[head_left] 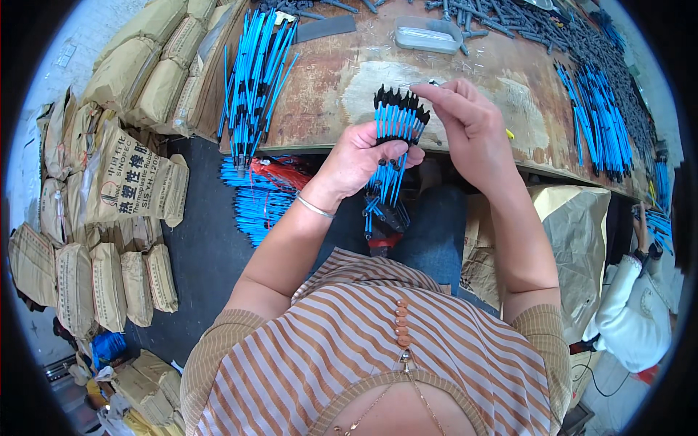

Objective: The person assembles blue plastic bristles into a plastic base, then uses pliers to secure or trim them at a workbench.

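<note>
My left hand (363, 156) is closed around a fanned bundle of thin blue sticks (398, 125) with black pointed tips, held upright just past the table's near edge. The thumb presses across the black bands at its middle, and the lower ends spread out beneath the palm. Close to the bundle's upper right tips is my right hand (469, 120), its fingers bent and drawn together; whatever they pinch, if anything, is too small to name. Below the left hand, between my knees, hang more blue sticks (372, 211) with black ends.
Piles of blue sticks lie on the wooden table (320, 94) at left (254, 80) and right (600, 120). Grey plastic parts (502, 18) and a clear tray (427, 36) sit farther back. Paper sacks (123, 174) are stacked at left. Another person in a white sleeve (629, 312) works at right.
</note>
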`<state>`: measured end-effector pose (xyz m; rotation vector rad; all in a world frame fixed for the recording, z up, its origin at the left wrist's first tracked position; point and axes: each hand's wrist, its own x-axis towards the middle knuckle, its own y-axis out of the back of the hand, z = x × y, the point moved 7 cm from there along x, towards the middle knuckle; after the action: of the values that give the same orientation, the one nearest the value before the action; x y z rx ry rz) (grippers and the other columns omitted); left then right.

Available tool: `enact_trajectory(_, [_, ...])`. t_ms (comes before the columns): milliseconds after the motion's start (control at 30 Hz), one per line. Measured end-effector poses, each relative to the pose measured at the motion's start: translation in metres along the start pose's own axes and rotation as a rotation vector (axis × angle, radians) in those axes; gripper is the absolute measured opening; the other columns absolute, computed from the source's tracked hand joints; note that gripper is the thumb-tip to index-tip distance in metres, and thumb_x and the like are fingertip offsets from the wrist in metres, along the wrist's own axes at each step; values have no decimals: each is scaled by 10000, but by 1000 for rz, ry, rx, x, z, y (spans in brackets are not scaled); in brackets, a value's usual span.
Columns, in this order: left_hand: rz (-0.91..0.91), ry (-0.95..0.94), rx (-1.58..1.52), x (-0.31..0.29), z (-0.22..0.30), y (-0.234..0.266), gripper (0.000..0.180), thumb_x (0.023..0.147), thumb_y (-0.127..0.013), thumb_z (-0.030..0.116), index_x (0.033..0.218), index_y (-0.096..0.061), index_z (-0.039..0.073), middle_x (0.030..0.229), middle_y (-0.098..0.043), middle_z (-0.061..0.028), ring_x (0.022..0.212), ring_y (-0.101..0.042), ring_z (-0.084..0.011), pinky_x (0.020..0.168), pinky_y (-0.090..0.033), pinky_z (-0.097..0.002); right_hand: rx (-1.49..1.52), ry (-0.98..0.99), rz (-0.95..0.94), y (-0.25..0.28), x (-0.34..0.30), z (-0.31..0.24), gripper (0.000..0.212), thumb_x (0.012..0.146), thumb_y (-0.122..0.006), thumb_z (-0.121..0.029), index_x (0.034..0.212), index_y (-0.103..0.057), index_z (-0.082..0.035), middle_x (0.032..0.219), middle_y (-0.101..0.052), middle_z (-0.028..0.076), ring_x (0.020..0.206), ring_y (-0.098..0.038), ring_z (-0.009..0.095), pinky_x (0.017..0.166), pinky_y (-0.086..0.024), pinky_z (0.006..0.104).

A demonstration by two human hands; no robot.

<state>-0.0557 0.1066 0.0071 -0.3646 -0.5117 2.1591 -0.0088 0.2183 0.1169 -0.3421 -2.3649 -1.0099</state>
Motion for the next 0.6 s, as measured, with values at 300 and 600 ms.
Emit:
enact_trajectory(300, [-30,0,26,0,0,1,218,869,-524,12,1079,-582,25,921,-654,-94,865,-636,-185,786,-514,-302,-86,53,-30,1,4,-3,255,801,-523,60,997,-638,-55,752,-529,70,704,-520,177,625,-408,257])
enact_trajectory(600, [-58,-29,85,1,0,1,227,862,-530,10,1082,-587,26,905,-659,-90,862,-636,-169,779,-508,-286,73,-55,-82,0,6,4,200,816,-539,29,970,-643,-44,772,-551,65,722,-531,161,638,-409,252])
